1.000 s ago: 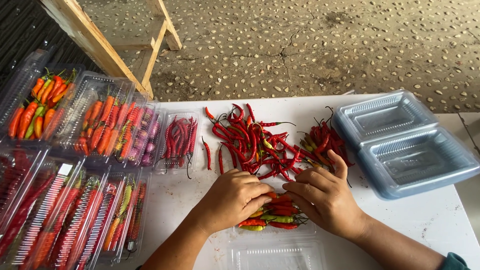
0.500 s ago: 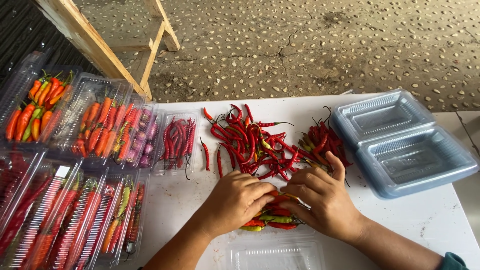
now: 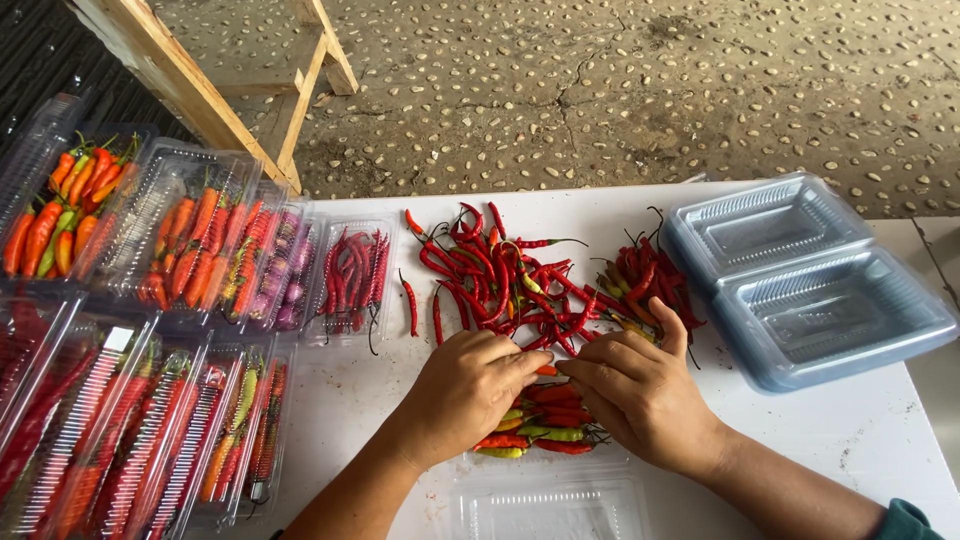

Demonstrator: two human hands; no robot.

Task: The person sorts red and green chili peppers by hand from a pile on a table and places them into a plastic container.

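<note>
Head view: left hand (image 3: 470, 385) and right hand (image 3: 640, 395), fingers curled, press chillies (image 3: 535, 420) into a clear tray (image 3: 545, 505).

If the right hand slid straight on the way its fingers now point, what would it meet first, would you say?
Most likely the left hand: the right hand points at it, fingertips nearly touching above the clear plastic tray of mixed chillies.

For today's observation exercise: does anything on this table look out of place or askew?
One red chilli lies alone on the white table, apart from the loose chilli pile. Otherwise nothing stands out.
</note>
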